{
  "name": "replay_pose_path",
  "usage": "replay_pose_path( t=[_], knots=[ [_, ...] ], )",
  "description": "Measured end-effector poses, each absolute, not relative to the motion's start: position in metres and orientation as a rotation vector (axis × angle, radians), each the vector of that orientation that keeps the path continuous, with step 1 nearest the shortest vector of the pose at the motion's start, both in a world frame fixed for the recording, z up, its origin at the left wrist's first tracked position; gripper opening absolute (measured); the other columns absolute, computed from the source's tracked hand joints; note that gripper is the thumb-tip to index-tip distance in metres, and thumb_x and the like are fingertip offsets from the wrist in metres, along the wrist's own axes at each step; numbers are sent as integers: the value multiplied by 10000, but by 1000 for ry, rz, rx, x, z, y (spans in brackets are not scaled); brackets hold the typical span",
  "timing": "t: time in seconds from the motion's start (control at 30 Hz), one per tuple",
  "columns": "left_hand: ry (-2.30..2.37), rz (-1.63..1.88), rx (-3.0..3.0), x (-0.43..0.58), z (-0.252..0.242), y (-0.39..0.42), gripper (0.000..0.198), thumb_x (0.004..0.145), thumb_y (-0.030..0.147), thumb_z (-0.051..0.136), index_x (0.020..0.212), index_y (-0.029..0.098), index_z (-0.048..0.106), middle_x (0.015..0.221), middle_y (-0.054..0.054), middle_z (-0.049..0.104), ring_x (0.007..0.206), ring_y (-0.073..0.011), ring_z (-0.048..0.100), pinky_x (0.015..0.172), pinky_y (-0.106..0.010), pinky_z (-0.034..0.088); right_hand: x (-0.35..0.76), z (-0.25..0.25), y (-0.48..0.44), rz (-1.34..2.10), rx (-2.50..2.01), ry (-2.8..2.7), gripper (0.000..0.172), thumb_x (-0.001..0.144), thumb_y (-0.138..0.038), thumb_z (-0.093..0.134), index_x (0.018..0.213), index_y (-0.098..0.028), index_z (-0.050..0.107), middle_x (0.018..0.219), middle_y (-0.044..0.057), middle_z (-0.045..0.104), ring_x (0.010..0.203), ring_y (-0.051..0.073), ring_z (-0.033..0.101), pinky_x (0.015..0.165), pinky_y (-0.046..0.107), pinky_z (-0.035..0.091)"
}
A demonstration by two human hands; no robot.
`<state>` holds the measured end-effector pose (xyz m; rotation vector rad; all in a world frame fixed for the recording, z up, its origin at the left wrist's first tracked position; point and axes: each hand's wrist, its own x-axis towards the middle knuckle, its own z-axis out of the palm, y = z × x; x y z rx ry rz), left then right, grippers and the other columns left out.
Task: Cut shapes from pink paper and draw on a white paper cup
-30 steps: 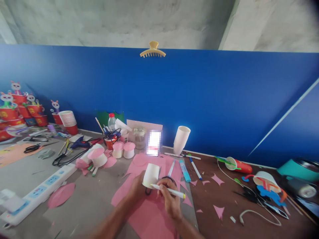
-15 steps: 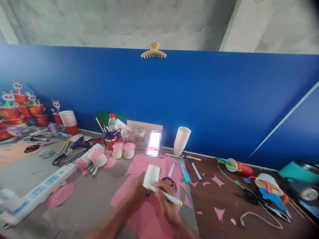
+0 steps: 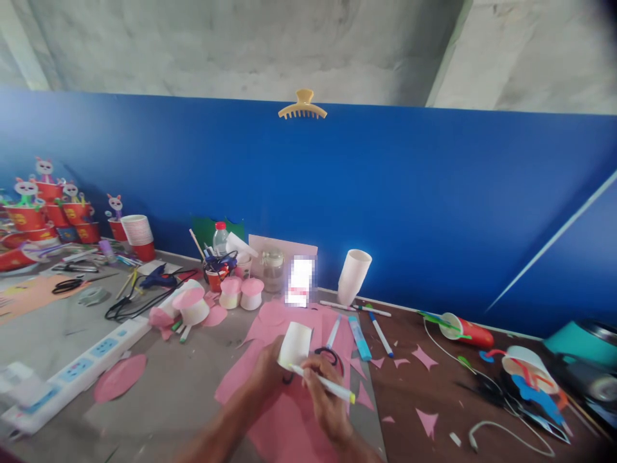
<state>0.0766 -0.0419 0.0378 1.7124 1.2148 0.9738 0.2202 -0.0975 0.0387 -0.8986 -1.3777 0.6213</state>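
My left hand point(image 3: 267, 368) is closed around a white paper cup point(image 3: 295, 344), which lies tilted above pink paper point(image 3: 284, 421). In my right hand point(image 3: 324, 392) is a white marker point(image 3: 330, 386) with a yellow end, gripped like a pen. Its tip meets the lower edge of the cup, where a faint yellowish tint shows. Black-handled scissors point(image 3: 332, 354) lie on the pink sheet, partly hidden behind my right hand. A lit phone point(image 3: 299, 281), blurred out, leans upright behind the cup.
Paper cups with pink tops point(image 3: 230, 292) stand left of the phone; a white cup stack point(image 3: 354, 276) is to its right. Markers point(image 3: 380, 334), a turquoise one point(image 3: 359, 337) and pink scraps point(image 3: 424, 357) lie to the right. A power strip point(image 3: 77, 373) sits left, below a blue partition point(image 3: 409, 193).
The whole view has shifted slightly, with things appearing a little lower and to the right. My hands keep the same hold, the marker tip still at the cup's lower edge.
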Motion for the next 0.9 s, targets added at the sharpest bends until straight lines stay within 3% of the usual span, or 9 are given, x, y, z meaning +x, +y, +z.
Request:
replay_pose_path(
  t=[0.27, 0.9],
  knots=[
    [1184, 1099, 1621, 75, 23, -39, 134, 807, 277, 545, 743, 179, 610, 631, -40, 657, 553, -167, 532, 515, -278, 377, 220, 38, -92, 669, -888, -1277, 381, 980, -493, 573, 720, -225, 647, 590, -12, 577, 509, 153, 507, 492, 273, 404],
    [1201, 1032, 1556, 78, 37, -41, 102, 711, 295, 537, 682, 199, 557, 544, -13, 606, 508, -139, 509, 492, -248, 360, 223, 34, -92, 694, -935, -1383, 268, 959, -388, 590, 755, -229, 659, 621, -23, 581, 566, 150, 547, 549, 250, 450]
  ],
)
